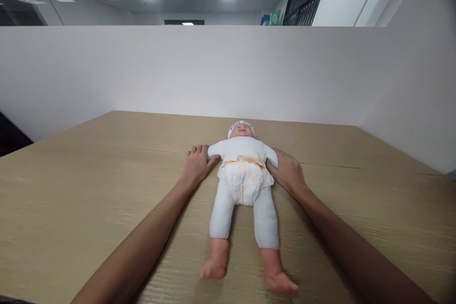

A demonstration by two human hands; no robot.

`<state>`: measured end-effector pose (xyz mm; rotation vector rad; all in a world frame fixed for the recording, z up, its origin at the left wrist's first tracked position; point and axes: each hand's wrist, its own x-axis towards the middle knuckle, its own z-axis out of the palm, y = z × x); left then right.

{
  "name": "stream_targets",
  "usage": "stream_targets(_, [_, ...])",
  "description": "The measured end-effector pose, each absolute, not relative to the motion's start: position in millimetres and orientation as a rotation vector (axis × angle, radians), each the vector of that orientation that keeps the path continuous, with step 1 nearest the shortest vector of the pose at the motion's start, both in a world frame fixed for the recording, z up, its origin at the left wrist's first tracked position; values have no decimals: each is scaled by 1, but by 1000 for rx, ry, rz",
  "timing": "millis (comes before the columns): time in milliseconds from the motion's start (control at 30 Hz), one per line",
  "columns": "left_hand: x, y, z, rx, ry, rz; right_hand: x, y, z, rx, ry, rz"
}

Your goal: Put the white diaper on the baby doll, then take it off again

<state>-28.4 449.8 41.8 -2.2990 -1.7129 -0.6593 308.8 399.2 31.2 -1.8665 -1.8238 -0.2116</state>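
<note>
Your left hand (200,164) is curled around the end of one arm of the doll (245,147), and your right hand (288,170) grasps the other. The doll lies face up between them on the table (107,190), feet toward you between your forearms.

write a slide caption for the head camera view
Left hand and right hand hold the arms of a doll in a diaper, lying face-up on a wood-grain table.
</note>
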Motion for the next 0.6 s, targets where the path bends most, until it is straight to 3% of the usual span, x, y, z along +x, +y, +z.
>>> stream_targets(233, [-19, 392, 105, -2186, -1770, -819, 299, 370, 54, -1896, -1682, -4])
stream_targets(400, [-20, 275, 148, -2136, -1841, -1239, 326, 302, 88, -1673, -1649, 260])
stream_targets(500, [-31, 188, 122, -2272, -1964, -1310, 336, 233, 115, -1498, -1661, 330])
stream_targets(600, [-47, 119, 65, -2590, -2090, -1109, 336, 157, 127, -1478, -1764, 289])
